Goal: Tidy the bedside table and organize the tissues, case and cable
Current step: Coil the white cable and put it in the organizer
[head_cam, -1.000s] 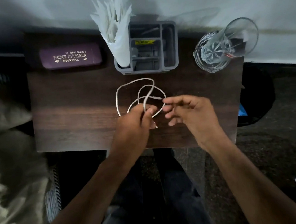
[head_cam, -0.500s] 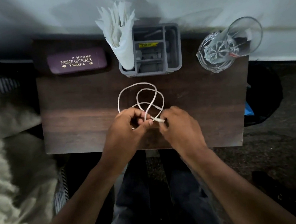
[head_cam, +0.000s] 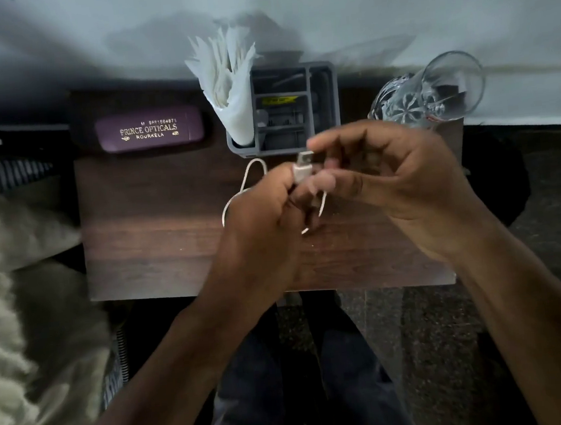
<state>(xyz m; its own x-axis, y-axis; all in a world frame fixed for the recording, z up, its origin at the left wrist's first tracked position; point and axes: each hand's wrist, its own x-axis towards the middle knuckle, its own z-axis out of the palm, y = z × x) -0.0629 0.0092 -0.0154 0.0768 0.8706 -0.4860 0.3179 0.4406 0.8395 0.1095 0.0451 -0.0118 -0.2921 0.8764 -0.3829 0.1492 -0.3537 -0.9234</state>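
Cable [head_cam: 303, 171], white, sits gathered above the middle of the dark wooden bedside table [head_cam: 144, 232]; its USB plug sticks up out of the left hand [head_cam: 262, 221], which is clenched around the bundled loops. 1 loop arcs out past that hand's far side, and a short end hangs below the fingers. The right hand [head_cam: 403, 183] hovers just beside the plug with fingers curled; whether it grips the cord cannot be told. At the table's back edge, the purple glasses case [head_cam: 149, 129] lies flat on the left. Tissues [head_cam: 229, 90] stand upright in the left compartment of a grey organizer [head_cam: 325, 105]. 2 clear glasses [head_cam: 432, 95] stand at the right.
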